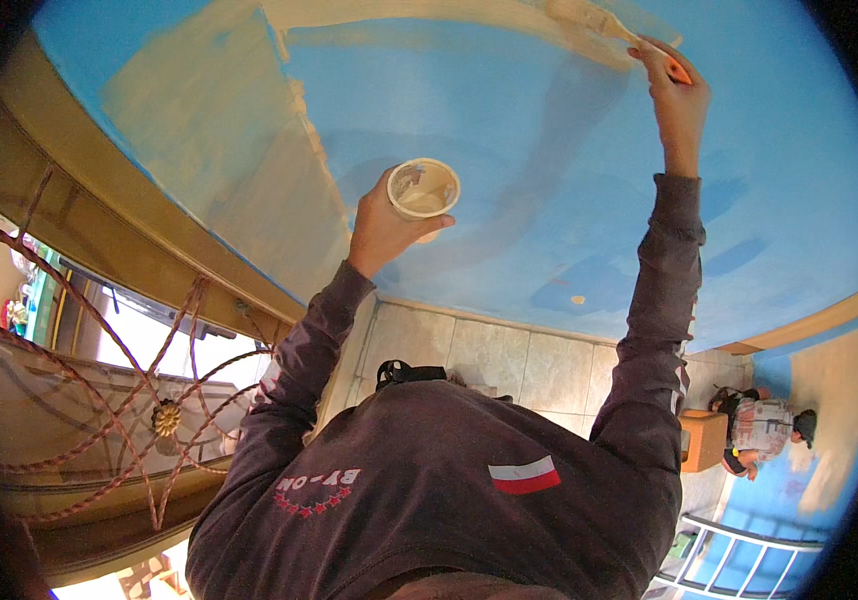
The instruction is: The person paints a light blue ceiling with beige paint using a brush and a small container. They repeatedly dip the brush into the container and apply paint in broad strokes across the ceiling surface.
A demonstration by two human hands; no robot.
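Head view: the left hand (pixel 381 228) grasps a round, cream-coloured cup (pixel 423 213) while the right hand (pixel 677 100) grips an orange-handled paintbrush (pixel 605 23) at a blue-painted wall (pixel 429 95)!

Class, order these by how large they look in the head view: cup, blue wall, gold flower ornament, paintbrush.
1. Blue wall
2. Cup and paintbrush: too alike in area to rank
3. Gold flower ornament

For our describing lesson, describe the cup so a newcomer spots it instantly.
Find the blue wall, then the left grip in front of it. The cup it holds is pale, round and open, unlike the brush in the right grip.
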